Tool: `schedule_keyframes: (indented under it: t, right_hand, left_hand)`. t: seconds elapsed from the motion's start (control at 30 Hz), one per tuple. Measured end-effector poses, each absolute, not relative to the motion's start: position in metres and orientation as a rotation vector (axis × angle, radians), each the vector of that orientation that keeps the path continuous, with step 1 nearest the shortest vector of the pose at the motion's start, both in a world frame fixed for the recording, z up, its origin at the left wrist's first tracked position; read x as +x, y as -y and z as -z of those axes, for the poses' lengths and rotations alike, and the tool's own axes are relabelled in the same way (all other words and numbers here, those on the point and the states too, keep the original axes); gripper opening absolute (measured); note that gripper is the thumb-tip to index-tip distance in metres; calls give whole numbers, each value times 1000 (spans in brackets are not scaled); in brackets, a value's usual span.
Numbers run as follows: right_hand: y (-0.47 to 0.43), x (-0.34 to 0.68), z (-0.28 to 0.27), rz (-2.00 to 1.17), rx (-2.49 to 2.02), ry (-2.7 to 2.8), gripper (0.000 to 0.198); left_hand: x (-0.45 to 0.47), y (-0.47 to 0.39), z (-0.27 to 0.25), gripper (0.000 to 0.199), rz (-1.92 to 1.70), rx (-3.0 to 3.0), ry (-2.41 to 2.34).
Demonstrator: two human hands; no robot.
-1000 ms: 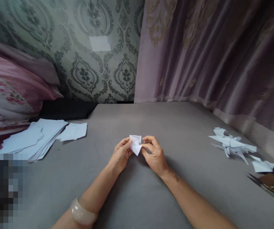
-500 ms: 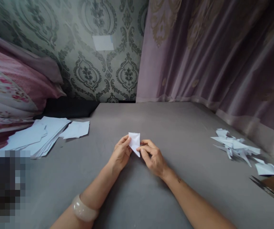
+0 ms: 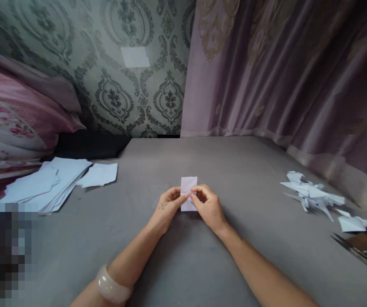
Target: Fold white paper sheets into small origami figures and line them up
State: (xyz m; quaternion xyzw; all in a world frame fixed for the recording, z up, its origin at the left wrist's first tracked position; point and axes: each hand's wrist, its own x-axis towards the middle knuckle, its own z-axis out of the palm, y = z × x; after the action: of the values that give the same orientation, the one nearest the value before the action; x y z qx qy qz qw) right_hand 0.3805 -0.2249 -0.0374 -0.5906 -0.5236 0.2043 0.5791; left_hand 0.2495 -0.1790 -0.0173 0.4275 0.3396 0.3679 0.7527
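"One thing is being held; what is it, and where?"

"A small, white, folded paper rectangle (image 3: 188,185); taking the loose stack of white paper sheets (image 3: 66,177) as landmark, it is well to the stack's right; whether its lower edge touches the flat grey worktop (image 3: 231,164) I cannot tell."

"And the grip?"

"Clamped on the paper from both sides; the left hand (image 3: 168,207) pinches the side nearer the stack, thumb in front; the right hand (image 3: 211,209) pinches the side farther from the stack; the thumb tips nearly meet across the middle; the fingers behind are partly hidden."

"How should it handle?"

"Light, I would judge, with next to no weight; paper bends easily, yet folded layers ought to be stiffer along the creases; it looks matt and dry, so slipping seems a small worry; stray creases or a tear from hard pressure seem likelier."

"So where to take hold?"

"At the two side edges, about midway up; thumbs over the face, fingers backing it, pressure gentle; a single-corner hold could let the layers fan open."

"Anything similar about?"

"A jumbled pile of pointed white paper shapes (image 3: 314,194), much farther right of the stack; those thin points would probably bend sooner."
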Motion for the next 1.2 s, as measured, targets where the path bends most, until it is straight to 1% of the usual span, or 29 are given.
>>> schedule_keyframes:
  t: [0.13, 0.2, 0.43, 0.57, 0.7, 0.73, 0.83, 0.9, 1.0, 1.03, 1.2]
  right_hand:
    - [223, 381, 40, -550, -1325, 1097, 30]
    - [222, 382, 39, -551, -1308, 1085, 35]
    - [224, 381, 35, -518, -1311, 1136, 27]
    - [226, 380, 34, -519, -1358, 1202, 27]
    - [230, 381, 27, -548, -1348, 1330, 13]
    - [231, 382, 25, -592, -1326, 1374, 14]
    - [232, 383, 20, -704, -1281, 1432, 28]
    - [230, 384, 21, -664, -1319, 1391, 27]
    - [228, 383, 28, -522, -1403, 1346, 11]
    - [228, 382, 31, -486, -1416, 1359, 10]
    - [232, 376, 36, -338, -1408, 1477, 25]
  left_hand:
    - [248, 176, 21, 26, -778, 874, -831]
    - [248, 174, 24, 26, -768, 844, -834]
    - [247, 171, 33, 34, -772, 839, -831]
    - [248, 173, 32, 36, -760, 863, -836]
    - [248, 174, 30, 36, -796, 914, -860]
    - [247, 174, 29, 36, -809, 930, -870]
    - [247, 175, 25, 36, -861, 1013, -921]
    - [247, 176, 20, 37, -919, 1110, -931]
    - [248, 179, 14, 40, -947, 1272, -895]
    - [248, 181, 12, 41, -923, 1325, -880]
    - [249, 184, 13, 41, -801, 1503, -867]
